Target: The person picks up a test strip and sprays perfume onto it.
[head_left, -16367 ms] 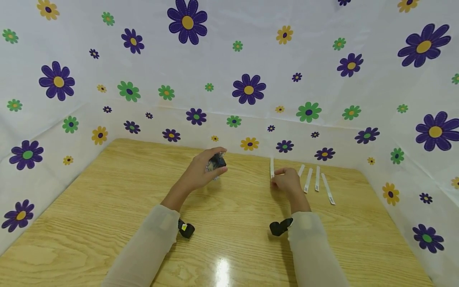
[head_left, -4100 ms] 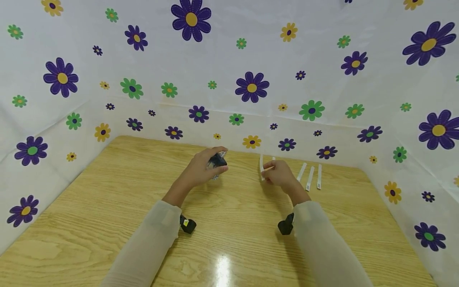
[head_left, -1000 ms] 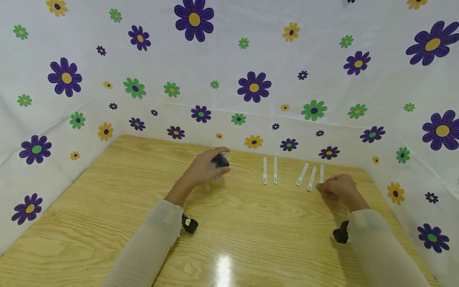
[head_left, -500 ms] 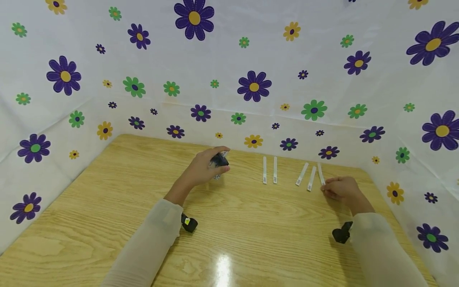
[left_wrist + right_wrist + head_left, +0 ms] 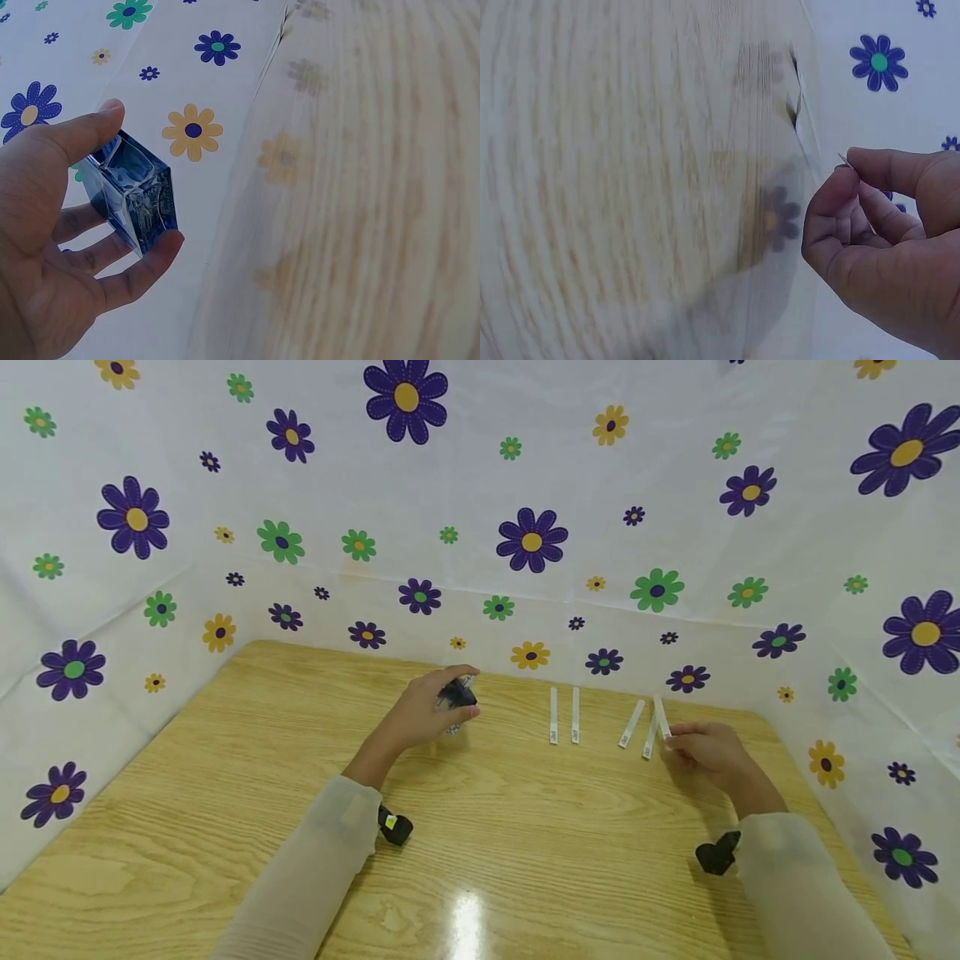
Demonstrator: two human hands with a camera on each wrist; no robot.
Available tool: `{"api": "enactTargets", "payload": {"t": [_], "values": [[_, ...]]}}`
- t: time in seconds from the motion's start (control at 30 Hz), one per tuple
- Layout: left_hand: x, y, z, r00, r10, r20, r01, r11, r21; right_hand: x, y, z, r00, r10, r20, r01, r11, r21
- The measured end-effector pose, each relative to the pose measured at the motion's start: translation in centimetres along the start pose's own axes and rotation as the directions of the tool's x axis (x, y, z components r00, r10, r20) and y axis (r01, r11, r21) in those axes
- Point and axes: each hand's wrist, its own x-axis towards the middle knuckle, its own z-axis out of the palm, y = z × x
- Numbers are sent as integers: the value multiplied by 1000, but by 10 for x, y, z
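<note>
A faceted blue glass bottle [image 5: 457, 693] is gripped between the thumb and fingers of my left hand [image 5: 420, 714]; the left wrist view shows the glass bottle [image 5: 135, 191] tilted in the left hand [image 5: 67, 232]. My right hand [image 5: 712, 756] pinches the near end of a white paper strip [image 5: 662, 720] between thumb and forefinger. In the right wrist view the right hand [image 5: 900, 232] holds the strip [image 5: 845, 160] edge-on. In the head view the held strip partly overlaps another white strip [image 5: 648, 745] lying to its left.
Two upright-lying strips [image 5: 553, 718] [image 5: 576, 717] and a slanted strip [image 5: 632, 724] lie on the wooden table [image 5: 480, 810]. A flowered white cloth [image 5: 450, 485] stands behind the table and at both sides.
The right hand has lifted the rightmost strip off the table and shifted it left, over its neighbour. Seconds earlier it was placing a strip farther left. The left hand keeps the bottle nearly still.
</note>
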Motion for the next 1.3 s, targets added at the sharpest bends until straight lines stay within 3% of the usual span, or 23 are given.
{"api": "enactTargets", "payload": {"t": [0.2, 0.6, 1.3], "values": [[0, 0, 0, 1000, -2, -4, 2, 1000, -19, -7, -17, 13, 996, -72, 61, 78, 993, -92], [2, -1, 0, 1000, 19, -7, -19, 1000, -11, -7, -45, 52, 984, -122, 128, 138, 983, -122], [1, -1, 1, 1000, 23, -3, -23, 1000, -5, -17, -82, 113, 935, -278, 218, 325, 920, -221]]}}
